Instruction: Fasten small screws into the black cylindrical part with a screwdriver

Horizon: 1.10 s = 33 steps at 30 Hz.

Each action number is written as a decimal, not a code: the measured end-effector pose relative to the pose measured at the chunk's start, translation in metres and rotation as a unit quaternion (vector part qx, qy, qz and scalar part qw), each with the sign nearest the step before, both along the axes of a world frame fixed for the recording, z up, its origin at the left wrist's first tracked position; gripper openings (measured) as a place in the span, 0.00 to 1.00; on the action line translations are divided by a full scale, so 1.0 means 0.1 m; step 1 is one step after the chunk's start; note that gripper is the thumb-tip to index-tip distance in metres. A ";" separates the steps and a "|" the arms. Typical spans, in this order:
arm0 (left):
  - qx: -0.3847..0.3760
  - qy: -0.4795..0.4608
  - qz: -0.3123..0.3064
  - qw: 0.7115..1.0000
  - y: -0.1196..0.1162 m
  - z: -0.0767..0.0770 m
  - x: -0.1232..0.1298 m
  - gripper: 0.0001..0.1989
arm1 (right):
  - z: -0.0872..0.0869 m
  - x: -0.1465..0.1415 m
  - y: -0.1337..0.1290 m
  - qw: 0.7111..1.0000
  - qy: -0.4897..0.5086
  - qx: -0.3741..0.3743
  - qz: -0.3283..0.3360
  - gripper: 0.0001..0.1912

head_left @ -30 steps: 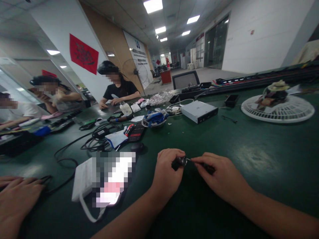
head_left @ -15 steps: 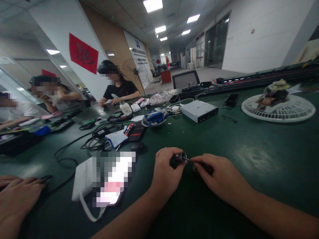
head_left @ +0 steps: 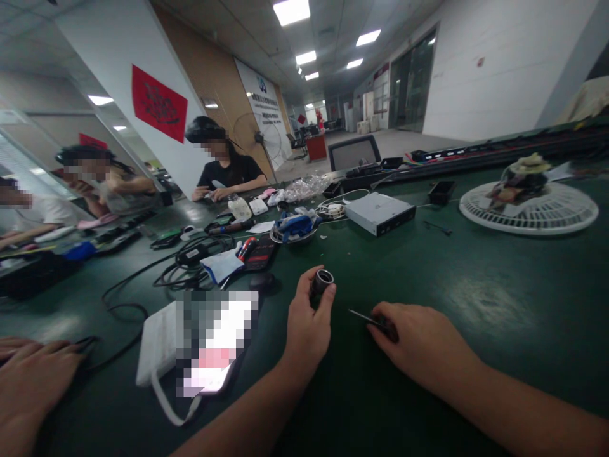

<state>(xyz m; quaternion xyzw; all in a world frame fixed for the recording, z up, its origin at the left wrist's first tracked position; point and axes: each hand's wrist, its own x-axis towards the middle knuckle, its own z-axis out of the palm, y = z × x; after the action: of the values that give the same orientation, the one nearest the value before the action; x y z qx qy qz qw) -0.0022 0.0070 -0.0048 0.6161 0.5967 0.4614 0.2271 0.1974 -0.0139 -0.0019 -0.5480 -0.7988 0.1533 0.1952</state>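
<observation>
Near the middle of the green table (head_left: 409,266), my left hand (head_left: 308,320) grips a small dark cylinder (head_left: 322,282) with a shiny metal rim, its open end facing up. To its right my right hand (head_left: 419,336) is closed around the dark handle of a thin metal tool (head_left: 364,316). The tool's tip points left toward the cylinder, with a gap between them. My right fingers hide most of the handle.
Left of my hands lie a lit phone (head_left: 223,343), a white power bank (head_left: 157,343) and a black mouse (head_left: 262,281). Farther back are a disc drive (head_left: 379,212) and a white fan grille (head_left: 528,212). Another person's hand (head_left: 42,374) rests at left.
The cylinder in my left hand has moved left and turned upward. The tool's tip, formerly at its opening, is now apart from it, and more of the shaft shows.
</observation>
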 end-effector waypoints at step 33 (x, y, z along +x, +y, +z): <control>0.080 0.179 -0.243 0.950 -0.09 0.06 0.06 0.17 | 0.00 0.03 0.06 0.966 0.244 -0.085 -0.001 0.11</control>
<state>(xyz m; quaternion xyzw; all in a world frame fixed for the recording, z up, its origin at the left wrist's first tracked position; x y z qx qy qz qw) 0.0035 -0.0023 0.0007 0.8308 0.4214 0.3205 0.1718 0.2007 -0.0075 -0.0014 -0.5098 -0.7104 0.3495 0.3366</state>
